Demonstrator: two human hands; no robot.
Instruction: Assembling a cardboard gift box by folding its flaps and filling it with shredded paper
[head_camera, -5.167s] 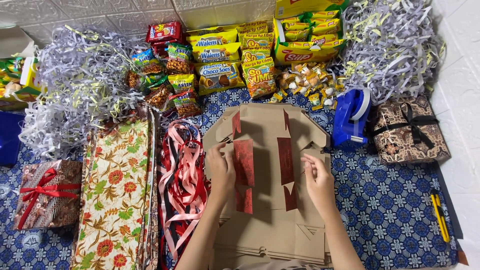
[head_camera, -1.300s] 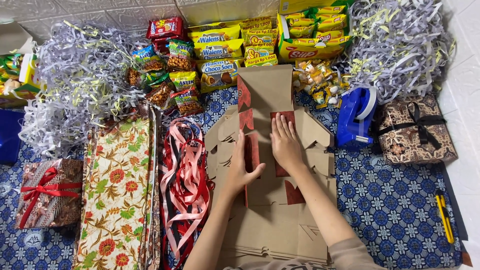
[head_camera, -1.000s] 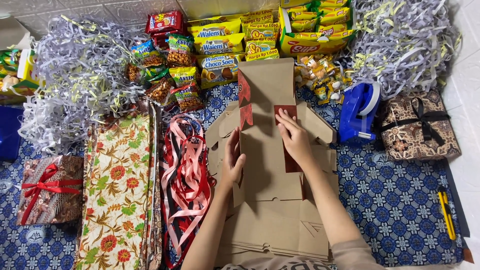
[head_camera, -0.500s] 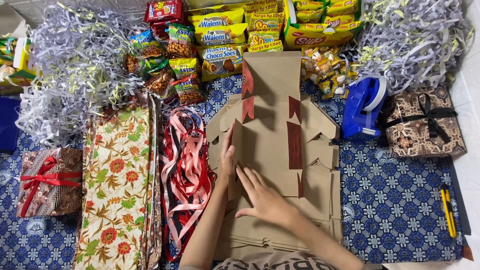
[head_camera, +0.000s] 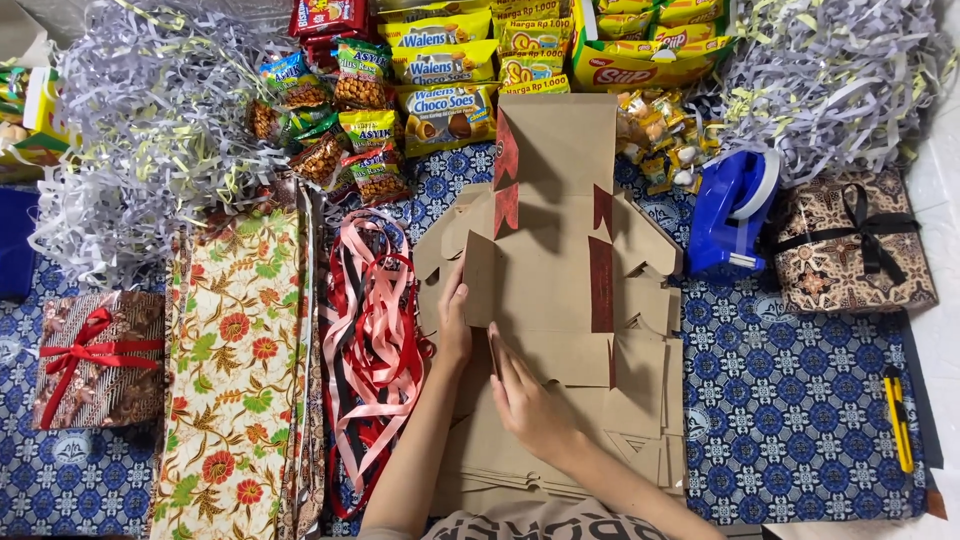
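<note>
Both bare forearms reach up from the bottom edge. The left hand (head_camera: 455, 325) stands on edge, fingers extended upward and together. The right hand (head_camera: 527, 400) lies flat just beside it, palm down, fingers angled up-left.

Brown cardboard box blank (head_camera: 560, 300) — flat, half-folded, red-taped flaps — on blue patterned cloth (head_camera: 800, 400)
</note>
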